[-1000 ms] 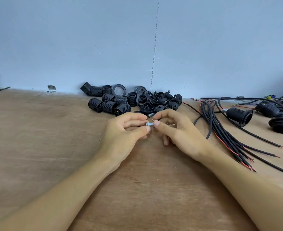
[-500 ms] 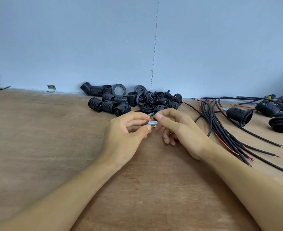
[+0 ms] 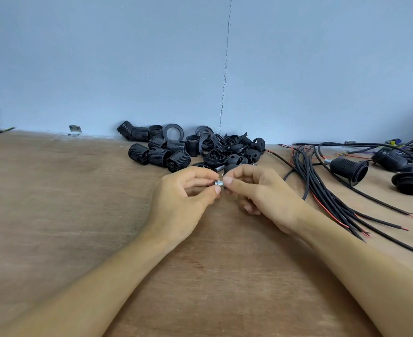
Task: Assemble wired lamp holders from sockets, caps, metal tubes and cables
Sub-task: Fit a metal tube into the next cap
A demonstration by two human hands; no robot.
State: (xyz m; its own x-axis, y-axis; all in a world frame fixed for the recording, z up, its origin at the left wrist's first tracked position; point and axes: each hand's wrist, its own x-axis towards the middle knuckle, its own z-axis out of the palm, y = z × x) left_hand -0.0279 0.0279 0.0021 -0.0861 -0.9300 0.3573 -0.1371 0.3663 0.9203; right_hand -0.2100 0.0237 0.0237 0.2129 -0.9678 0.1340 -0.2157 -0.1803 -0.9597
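A short silver metal tube point(image 3: 219, 183) is held above the wooden table point(image 3: 55, 203) at the centre. My left hand point(image 3: 186, 200) pinches its left end between thumb and forefinger. My right hand point(image 3: 261, 193) pinches its right end, and most of the tube is hidden by the fingertips. Behind the hands lies a heap of black ribbed sockets point(image 3: 159, 154) and black caps and rings point(image 3: 227, 149). A bundle of black and red cables point(image 3: 327, 195) lies to the right.
Assembled black lamp holders point(image 3: 349, 170) with wires sit at the far right, another wide one point(image 3: 410, 182) beside them. A blue wall point(image 3: 200, 69) bounds the table's far edge. A small metal bracket point(image 3: 75, 130) lies by the wall at left.
Both hands have stayed together on the metal tube, shifting slightly; the fingers have turned a little around it. Nothing else moved.
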